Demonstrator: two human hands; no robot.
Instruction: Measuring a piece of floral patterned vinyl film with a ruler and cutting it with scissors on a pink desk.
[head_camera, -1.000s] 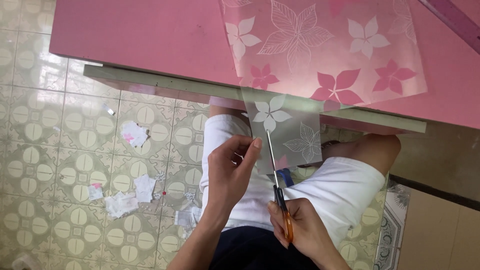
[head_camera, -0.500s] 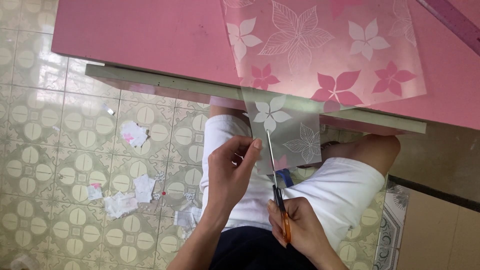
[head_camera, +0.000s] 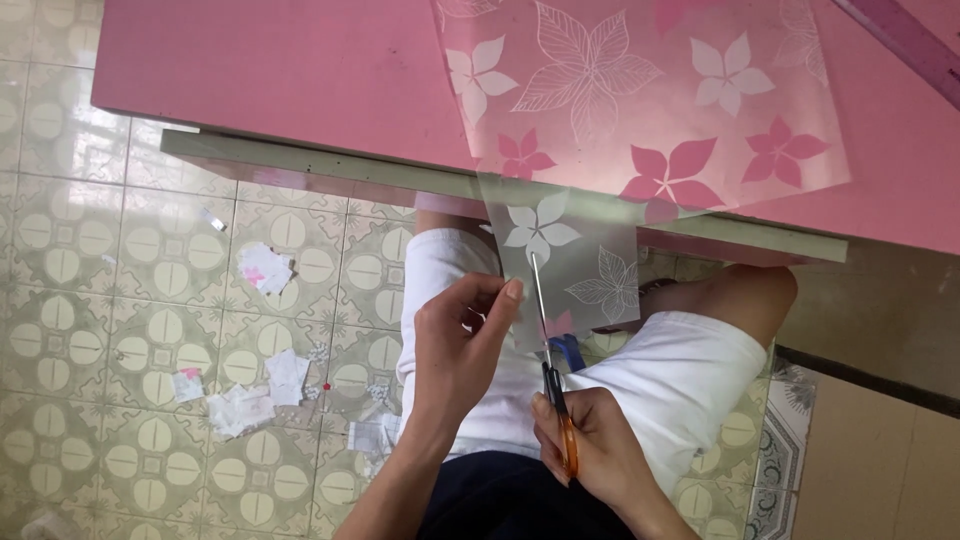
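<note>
**Scissors cutting into a flowered sheet**

Paper scraps (head_camera: 240, 405) are lying on the tiled floor (head_camera: 120, 250) beside the knees. The clear sheet (head_camera: 640, 110), printed with white and pink flowers, is hanging over the pink table (head_camera: 270, 70) edge. The left hand (head_camera: 455, 350) is pinching its lower edge; the right hand (head_camera: 590, 450) is gripping orange-handled scissors (head_camera: 550, 370), blades pointing up into it.

The table (head_camera: 300, 70) was plain pink. The clear sheet (head_camera: 640, 110) carried white and pink flowers, some only outlined. The scissors (head_camera: 557, 400) had an orange handle. The shorts (head_camera: 680, 380) were white. The floor tiles (head_camera: 120, 270) showed cream circles on pale green.
</note>
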